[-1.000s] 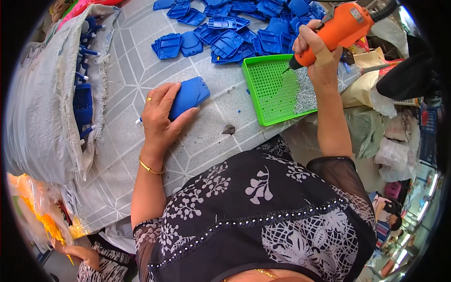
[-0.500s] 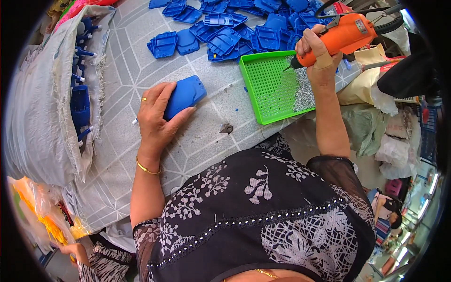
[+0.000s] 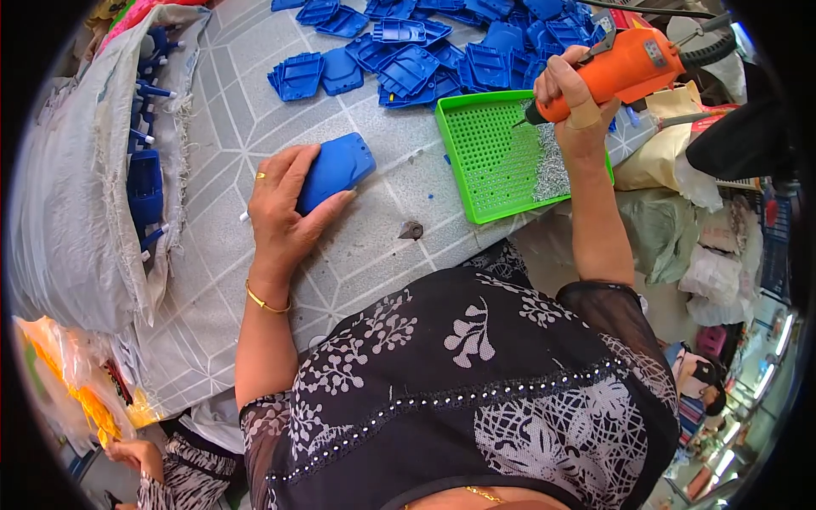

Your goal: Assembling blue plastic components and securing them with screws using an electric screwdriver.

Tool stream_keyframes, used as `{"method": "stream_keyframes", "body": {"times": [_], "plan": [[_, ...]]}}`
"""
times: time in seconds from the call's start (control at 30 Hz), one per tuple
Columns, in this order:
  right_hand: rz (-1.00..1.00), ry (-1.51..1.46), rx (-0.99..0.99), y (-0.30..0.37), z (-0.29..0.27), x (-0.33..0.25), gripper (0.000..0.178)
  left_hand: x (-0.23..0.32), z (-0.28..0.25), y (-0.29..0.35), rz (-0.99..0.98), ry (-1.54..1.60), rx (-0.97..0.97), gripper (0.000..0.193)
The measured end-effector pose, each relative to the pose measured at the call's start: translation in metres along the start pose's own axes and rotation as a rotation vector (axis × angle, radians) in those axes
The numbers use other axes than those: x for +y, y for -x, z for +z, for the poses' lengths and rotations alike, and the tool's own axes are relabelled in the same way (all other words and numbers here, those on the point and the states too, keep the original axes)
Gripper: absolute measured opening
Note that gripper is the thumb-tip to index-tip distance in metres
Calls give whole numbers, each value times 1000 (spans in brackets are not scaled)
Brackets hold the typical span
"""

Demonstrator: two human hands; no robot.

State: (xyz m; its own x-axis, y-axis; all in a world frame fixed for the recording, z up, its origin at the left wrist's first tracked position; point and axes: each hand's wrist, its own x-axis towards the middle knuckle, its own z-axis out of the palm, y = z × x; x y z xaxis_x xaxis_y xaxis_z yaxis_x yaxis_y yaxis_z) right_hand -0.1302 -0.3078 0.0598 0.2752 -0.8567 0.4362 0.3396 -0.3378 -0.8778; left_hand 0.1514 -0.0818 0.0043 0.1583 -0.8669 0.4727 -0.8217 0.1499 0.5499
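My left hand (image 3: pixel 285 200) is wrapped round a blue plastic housing (image 3: pixel 336 172) on the patterned grey table. A small white tip pokes out beside that hand's outer edge. In my right hand (image 3: pixel 582 106) is an orange electric screwdriver (image 3: pixel 619 72), a cable running off its back end. Its dark bit points left over a green perforated tray (image 3: pixel 484 161). Small silver screws (image 3: pixel 551 161) fill the tray's right part, while the left part shows rows of holes. Whether a screw sits on the bit is too small to tell.
Blue plastic shells (image 3: pixel 408 72) lie heaped along the far side. A white woven sack (image 3: pixel 76 187) of blue parts with white tips stands at left. A small dark metal piece (image 3: pixel 411 229) rests near the table edge. Another person's hand (image 3: pixel 136 455) shows at lower left.
My hands hold nearly the same pose, with the screwdriver still over the tray. At lower left, the other person's hand has shifted slightly.
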Motion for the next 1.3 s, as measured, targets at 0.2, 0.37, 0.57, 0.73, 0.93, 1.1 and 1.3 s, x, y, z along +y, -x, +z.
{"method": "stream_keyframes", "body": {"times": [0.2, 0.37, 0.57, 0.73, 0.93, 1.1, 1.3], "plan": [[57, -20, 41, -6, -5, 2, 13, -2, 1, 0, 7, -4, 4, 61], [65, -204, -9, -15, 0, -16, 12, -4, -1, 1, 19, -18, 21, 61], [150, -291, -190, -20, 56, -29, 10, -6, -1, 1, 70, -10, 46, 58], [198, -394, -395, -11, 114, -15, 17, -6, 1, 3, 48, -18, 57, 58], [153, -310, -454, 0, 145, -7, 20, -9, 2, 5, 52, -27, 69, 59], [167, -327, -432, 2, 148, 0, 19, -11, 1, 6, 60, -19, 68, 60], [176, -350, -427, 2, 147, 8, 18, -11, 1, 6, 60, -19, 65, 60]]}}
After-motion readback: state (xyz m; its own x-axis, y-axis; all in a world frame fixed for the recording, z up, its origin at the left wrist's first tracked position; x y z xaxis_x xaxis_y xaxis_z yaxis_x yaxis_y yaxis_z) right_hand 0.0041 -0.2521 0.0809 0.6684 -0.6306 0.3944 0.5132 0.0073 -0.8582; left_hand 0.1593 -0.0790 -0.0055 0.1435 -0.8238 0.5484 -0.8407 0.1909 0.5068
